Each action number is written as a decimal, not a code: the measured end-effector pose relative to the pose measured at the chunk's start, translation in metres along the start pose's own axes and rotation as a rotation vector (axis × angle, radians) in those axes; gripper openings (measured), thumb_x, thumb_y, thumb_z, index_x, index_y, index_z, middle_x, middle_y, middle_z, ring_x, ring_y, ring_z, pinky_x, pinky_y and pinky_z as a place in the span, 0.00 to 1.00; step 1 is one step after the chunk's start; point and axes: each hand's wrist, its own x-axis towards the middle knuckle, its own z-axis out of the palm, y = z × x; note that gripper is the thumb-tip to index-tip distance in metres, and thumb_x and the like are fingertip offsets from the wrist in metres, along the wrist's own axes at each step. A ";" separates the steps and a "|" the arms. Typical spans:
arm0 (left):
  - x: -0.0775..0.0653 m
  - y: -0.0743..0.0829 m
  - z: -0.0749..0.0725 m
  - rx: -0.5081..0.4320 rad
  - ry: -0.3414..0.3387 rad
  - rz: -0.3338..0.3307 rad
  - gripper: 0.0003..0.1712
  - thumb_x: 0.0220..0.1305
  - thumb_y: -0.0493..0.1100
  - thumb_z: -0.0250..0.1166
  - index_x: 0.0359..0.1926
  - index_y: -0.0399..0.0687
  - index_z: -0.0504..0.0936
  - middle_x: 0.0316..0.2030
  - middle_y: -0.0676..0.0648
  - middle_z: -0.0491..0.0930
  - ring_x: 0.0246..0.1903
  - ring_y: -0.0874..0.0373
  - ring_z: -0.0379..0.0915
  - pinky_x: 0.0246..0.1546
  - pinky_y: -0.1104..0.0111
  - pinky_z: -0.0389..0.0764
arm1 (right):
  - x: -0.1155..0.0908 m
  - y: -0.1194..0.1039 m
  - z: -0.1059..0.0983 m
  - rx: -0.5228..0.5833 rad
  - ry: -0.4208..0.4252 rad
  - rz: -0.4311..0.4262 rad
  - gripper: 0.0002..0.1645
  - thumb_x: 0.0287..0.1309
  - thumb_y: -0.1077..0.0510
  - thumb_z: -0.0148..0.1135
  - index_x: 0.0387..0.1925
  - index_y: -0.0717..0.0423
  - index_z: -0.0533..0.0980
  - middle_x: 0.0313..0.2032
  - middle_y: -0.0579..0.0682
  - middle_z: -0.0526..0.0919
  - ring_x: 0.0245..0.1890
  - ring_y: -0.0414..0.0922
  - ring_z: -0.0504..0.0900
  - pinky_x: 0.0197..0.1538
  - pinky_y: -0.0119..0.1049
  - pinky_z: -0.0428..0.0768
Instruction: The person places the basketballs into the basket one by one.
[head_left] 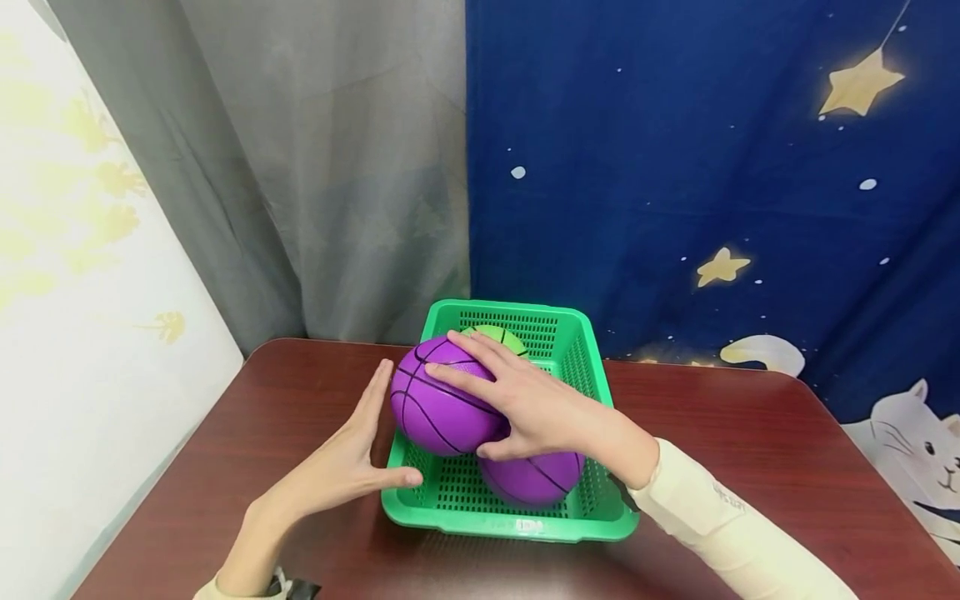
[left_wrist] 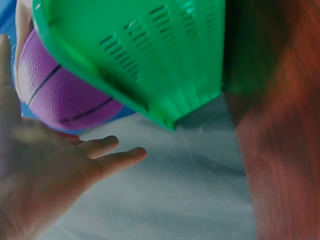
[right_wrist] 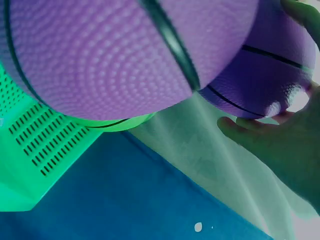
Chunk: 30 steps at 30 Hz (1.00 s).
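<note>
A purple toy basketball (head_left: 438,408) with black lines sits high at the left side of a green plastic basket (head_left: 457,518). My right hand (head_left: 536,406) grips this ball from the right, fingers spread over its top and thumb lower down. Beside its left side, my left hand (head_left: 337,458) is held with fingers extended and thumb apart, fingertips close to the ball. Lower in the basket lies a second purple ball (head_left: 534,482), partly covered by the right hand. Behind the gripped ball, part of a light green ball (head_left: 501,335) shows.
The basket stands on a dark red-brown wooden table (head_left: 720,450), with slotted walls around the balls. A grey curtain (head_left: 360,183) and a blue curtain (head_left: 637,167) with stars hang behind the table's far edge. A white surface (head_left: 90,333) borders the left side.
</note>
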 end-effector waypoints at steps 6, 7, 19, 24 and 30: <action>0.008 0.002 0.011 -0.037 0.049 0.011 0.64 0.52 0.57 0.69 0.71 0.62 0.26 0.72 0.54 0.35 0.69 0.56 0.37 0.61 0.51 0.54 | -0.003 -0.003 -0.002 0.017 -0.012 0.002 0.57 0.42 0.41 0.69 0.71 0.35 0.50 0.72 0.47 0.41 0.69 0.45 0.42 0.55 0.46 0.70; 0.009 0.002 0.012 -0.043 0.056 0.007 0.63 0.54 0.57 0.68 0.71 0.63 0.26 0.72 0.55 0.36 0.69 0.57 0.37 0.61 0.51 0.54 | -0.003 -0.003 -0.001 0.016 -0.014 0.000 0.57 0.43 0.39 0.68 0.72 0.36 0.49 0.72 0.47 0.41 0.70 0.46 0.42 0.56 0.47 0.69; 0.013 -0.001 0.019 -0.127 0.033 -0.011 0.55 0.60 0.57 0.63 0.72 0.65 0.30 0.70 0.60 0.41 0.68 0.63 0.41 0.62 0.55 0.55 | -0.021 -0.002 -0.009 0.064 0.021 0.027 0.58 0.48 0.26 0.56 0.73 0.45 0.45 0.72 0.46 0.40 0.70 0.45 0.42 0.63 0.49 0.59; 0.008 -0.007 0.020 -0.089 0.030 -0.070 0.57 0.59 0.60 0.62 0.71 0.67 0.27 0.71 0.60 0.36 0.69 0.62 0.35 0.63 0.53 0.52 | -0.039 0.001 -0.015 0.076 0.037 0.120 0.58 0.47 0.28 0.59 0.73 0.45 0.45 0.72 0.42 0.38 0.70 0.43 0.41 0.62 0.50 0.60; 0.006 -0.013 0.019 -0.051 0.025 -0.095 0.58 0.59 0.61 0.62 0.70 0.66 0.24 0.71 0.56 0.32 0.69 0.59 0.34 0.64 0.54 0.50 | -0.072 0.009 -0.025 0.098 0.049 0.291 0.60 0.47 0.34 0.65 0.73 0.41 0.41 0.72 0.40 0.39 0.70 0.42 0.42 0.62 0.52 0.59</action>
